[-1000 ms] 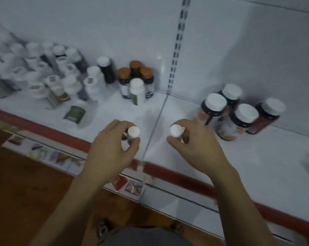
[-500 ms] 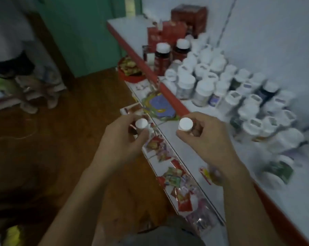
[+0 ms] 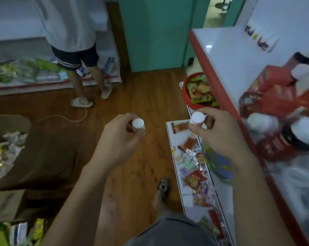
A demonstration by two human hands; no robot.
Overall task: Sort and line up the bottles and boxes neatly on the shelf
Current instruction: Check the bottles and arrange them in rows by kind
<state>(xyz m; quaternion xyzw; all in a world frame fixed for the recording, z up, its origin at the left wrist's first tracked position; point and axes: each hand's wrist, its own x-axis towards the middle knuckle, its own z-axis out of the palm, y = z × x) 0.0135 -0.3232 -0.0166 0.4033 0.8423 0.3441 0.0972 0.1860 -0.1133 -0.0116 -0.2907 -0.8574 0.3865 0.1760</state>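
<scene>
your left hand [image 3: 118,139] curls round a small white-capped bottle [image 3: 138,123] just at 9 o'clock of centre, over the wooden floor [image 3: 141,89]; your right hand [image 3: 219,132] pinches a second white-capped bottle [image 3: 197,118] at 3 o'clock, beside the red-edged shelf [image 3: 230,55], where red boxes [image 3: 274,96] and blurred bottles [image 3: 262,121] sit further towards 3 o'clock
</scene>
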